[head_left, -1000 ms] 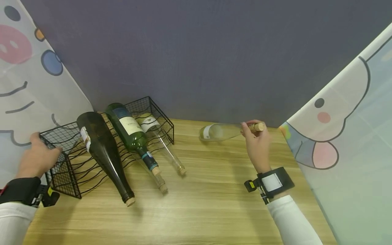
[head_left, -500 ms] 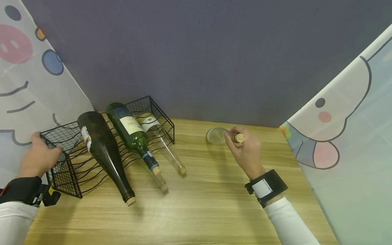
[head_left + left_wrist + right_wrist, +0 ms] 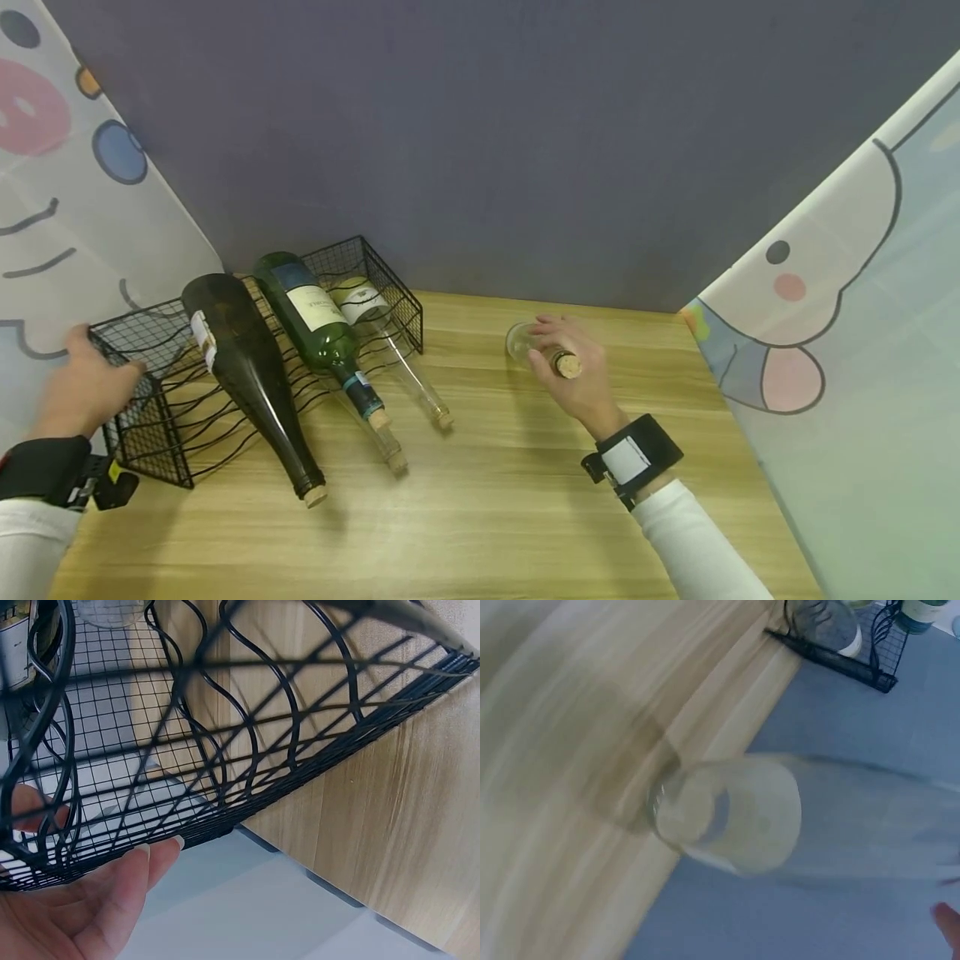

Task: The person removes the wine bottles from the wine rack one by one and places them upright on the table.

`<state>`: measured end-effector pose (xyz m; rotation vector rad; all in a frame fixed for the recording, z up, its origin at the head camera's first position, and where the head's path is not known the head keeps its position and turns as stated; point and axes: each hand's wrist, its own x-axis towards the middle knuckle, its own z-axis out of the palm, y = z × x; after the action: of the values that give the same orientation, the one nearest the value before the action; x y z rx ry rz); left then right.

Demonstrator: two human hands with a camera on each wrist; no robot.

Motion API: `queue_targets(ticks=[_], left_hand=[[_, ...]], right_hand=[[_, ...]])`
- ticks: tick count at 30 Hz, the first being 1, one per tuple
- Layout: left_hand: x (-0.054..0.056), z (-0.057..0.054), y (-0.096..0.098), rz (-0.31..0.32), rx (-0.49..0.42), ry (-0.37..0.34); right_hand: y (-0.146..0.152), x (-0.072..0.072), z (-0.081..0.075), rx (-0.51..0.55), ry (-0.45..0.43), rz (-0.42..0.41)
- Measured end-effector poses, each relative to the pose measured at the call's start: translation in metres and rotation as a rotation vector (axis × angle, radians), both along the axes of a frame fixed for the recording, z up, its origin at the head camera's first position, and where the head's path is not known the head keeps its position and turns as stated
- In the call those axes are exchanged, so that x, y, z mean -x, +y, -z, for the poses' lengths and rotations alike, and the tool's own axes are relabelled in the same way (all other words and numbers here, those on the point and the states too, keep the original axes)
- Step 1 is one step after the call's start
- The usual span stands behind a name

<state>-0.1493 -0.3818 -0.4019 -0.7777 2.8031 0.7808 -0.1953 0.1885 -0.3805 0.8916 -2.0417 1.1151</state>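
In the head view, my right hand (image 3: 577, 379) holds a clear glass bottle by its neck, the cork (image 3: 567, 365) showing between fingers and thumb. The clear bottle (image 3: 742, 814) fills the middle of the right wrist view, blurred and tilted, its round base close to the table; whether it touches cannot be told. My left hand (image 3: 78, 392) grips the left end of a black wire rack (image 3: 153, 408). The left wrist view shows its fingers (image 3: 124, 889) around the wire mesh. A dark bottle (image 3: 247, 375), a green bottle (image 3: 311, 321) and clear bottles (image 3: 397, 350) lie in the rack.
Grey cloth (image 3: 465, 167) rises behind the wooden table (image 3: 487, 517). Printed cartoon panels stand at the left (image 3: 67, 208) and right (image 3: 840, 333). The racked bottles' corked necks stick out over the table in front of the rack.
The clear bottle has swung from lying lengthwise to pointing up toward the head camera. My right hand has moved left and nearer to me with its neck. The left hand keeps its grip.
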Motion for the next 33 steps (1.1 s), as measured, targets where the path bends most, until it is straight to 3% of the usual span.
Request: queue_targets(ticks=[4,9,23,33], left_hand=[[0.000,0.000,-0.003,0.015,0.007,-0.013],[0.000,-0.001,-0.003,0.009,0.021,-0.020],[0.000,-0.001,-0.002,-0.005,0.021,-0.007],[0.000,0.000,-0.002,-0.005,0.018,0.008]], right_hand=[[-0.002,0.000,0.000,0.127,-0.154,-0.116],[0.001,0.009,-0.002,0.270,-0.228,-0.197],[-0.001,0.018,-0.015,0.464,-0.223,-0.160],[-0.008,0.014,-0.023,0.451,-0.278,-0.148]])
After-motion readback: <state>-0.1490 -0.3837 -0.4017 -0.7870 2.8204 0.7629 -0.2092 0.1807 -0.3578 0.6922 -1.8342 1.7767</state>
